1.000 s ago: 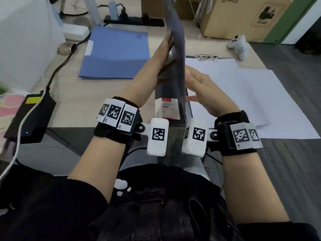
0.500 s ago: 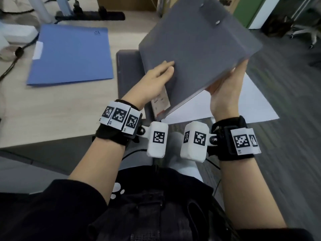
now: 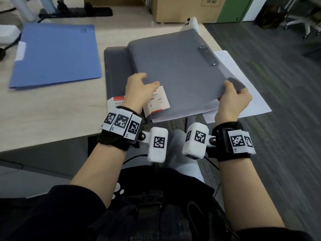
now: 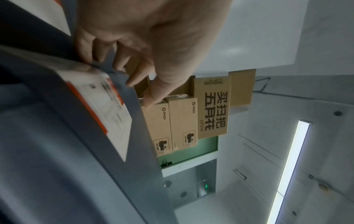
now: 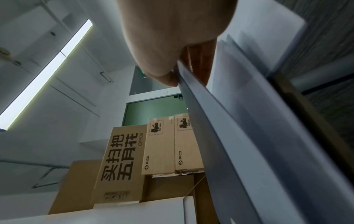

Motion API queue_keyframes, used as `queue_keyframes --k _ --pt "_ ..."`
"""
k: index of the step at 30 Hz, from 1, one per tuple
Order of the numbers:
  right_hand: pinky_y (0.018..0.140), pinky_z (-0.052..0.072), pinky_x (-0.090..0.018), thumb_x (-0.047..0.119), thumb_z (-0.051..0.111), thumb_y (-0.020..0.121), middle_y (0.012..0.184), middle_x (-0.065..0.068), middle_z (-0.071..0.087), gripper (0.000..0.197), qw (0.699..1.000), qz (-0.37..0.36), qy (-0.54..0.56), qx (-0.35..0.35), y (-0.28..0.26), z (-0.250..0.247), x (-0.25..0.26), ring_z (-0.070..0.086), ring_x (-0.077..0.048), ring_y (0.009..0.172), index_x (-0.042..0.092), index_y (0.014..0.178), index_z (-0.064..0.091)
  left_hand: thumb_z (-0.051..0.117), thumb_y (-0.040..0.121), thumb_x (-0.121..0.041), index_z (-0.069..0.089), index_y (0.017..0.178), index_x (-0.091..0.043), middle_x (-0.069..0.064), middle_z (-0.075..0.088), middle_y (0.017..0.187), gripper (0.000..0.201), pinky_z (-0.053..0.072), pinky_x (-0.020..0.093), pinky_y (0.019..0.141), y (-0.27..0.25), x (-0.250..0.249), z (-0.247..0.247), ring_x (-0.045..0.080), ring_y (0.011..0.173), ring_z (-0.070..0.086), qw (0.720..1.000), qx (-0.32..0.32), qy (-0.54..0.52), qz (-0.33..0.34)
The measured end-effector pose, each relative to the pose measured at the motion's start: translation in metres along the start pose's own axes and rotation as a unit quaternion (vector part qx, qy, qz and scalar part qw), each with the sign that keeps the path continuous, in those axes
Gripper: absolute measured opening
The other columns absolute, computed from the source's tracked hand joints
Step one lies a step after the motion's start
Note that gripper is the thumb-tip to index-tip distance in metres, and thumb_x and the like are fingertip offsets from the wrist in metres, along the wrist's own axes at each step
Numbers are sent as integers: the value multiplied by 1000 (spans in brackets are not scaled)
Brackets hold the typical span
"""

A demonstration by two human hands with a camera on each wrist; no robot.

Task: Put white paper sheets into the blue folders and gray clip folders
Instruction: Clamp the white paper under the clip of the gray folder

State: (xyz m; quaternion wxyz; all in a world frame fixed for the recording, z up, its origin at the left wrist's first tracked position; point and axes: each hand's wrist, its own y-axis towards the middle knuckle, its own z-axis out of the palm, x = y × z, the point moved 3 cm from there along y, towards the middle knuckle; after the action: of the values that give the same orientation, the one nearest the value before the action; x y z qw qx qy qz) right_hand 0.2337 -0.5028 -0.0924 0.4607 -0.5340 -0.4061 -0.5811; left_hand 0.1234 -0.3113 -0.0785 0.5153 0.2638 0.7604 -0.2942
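Both hands hold a gray clip folder, closed and almost flat, just above the desk's right end. My left hand grips its near left edge by the red-and-white label, thumb on top. My right hand pinches the near right corner. The wrist views show the same holds: left hand on the folder, right hand on the folder. Pale sheet edges show under its cover. A second gray folder lies beneath on the left. White paper sheets lie under it on the right. A blue folder lies closed at the left.
The wooden desk ends just right of the paper, with carpet floor beyond. Cardboard boxes and a white controller stand behind the folder. A black power strip lies at the back. An office chair base is far right.
The gray clip folder went from upright and edge-on, through a tilt, down to nearly flat over the desk. My right hand moved to its near right corner, my left to its near left edge.
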Motion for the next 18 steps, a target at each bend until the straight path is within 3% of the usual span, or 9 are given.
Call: queue_keyframes --k 1,2,4,5,8,10,14,16,18 --pt "88 54 -47 22 62 67 87 -1 67 14 1000 7 -18 -5 2 -2 -5 63 -17 84 22 81 67 67 82 -16 62 100 -20 0 59 115 18 45 31 100 2 3 -3 15 107 59 999 -25 -29 -10" --pt "89 54 -45 20 63 69 89 -2 67 16 999 12 -34 -7 2 -3 -9 62 -18 85 20 85 67 68 81 -13 61 103 -19 -3 58 110 24 45 28 95 3 6 -7 11 100 59 998 -43 -49 -24" --pt "89 54 -43 18 64 74 91 -3 67 19 998 17 -54 -9 2 -6 -14 62 -19 86 14 92 68 72 77 -15 47 130 -7 1 55 121 59 45 30 99 6 11 -12 14 109 56 993 -53 -93 -58" --pt "88 54 -42 17 64 76 92 -4 66 20 998 18 -61 -10 2 -6 -15 61 -19 86 11 95 68 72 76 -15 45 131 -4 4 58 119 62 49 32 96 7 13 -13 18 108 59 989 -46 -116 -76" --pt "82 51 -31 15 63 81 90 -3 65 14 997 10 -69 -12 -1 -5 -15 60 -16 84 9 94 67 65 85 -10 54 107 -3 11 68 101 25 57 32 79 2 13 -7 20 86 69 980 25 -160 -113" --pt "77 49 -26 14 62 82 85 -1 65 3 998 3 -56 -20 -2 -4 -14 59 -14 80 16 83 64 63 86 -6 50 119 1 14 67 109 35 57 37 81 -1 14 -3 24 90 69 975 47 -181 -116" --pt "57 39 -19 14 64 80 60 5 44 28 999 -10 -27 -38 -6 -4 -6 40 -8 55 20 58 47 59 89 -2 55 113 -1 7 68 95 25 59 29 70 1 16 -5 16 78 69 976 29 -201 -81" --pt "53 35 -16 13 64 79 56 6 40 31 999 -21 -10 -41 -8 -3 -1 35 -5 50 20 56 46 58 89 -2 56 108 -4 6 68 92 19 59 26 62 0 12 -11 16 77 68 975 18 -211 -67" --pt "54 37 -14 10 63 78 56 9 44 22 998 -34 9 -46 -11 -1 6 38 -1 48 20 59 55 57 89 -2 52 120 -3 10 68 102 31 59 25 59 1 11 -19 17 81 69 973 2 -225 -60"
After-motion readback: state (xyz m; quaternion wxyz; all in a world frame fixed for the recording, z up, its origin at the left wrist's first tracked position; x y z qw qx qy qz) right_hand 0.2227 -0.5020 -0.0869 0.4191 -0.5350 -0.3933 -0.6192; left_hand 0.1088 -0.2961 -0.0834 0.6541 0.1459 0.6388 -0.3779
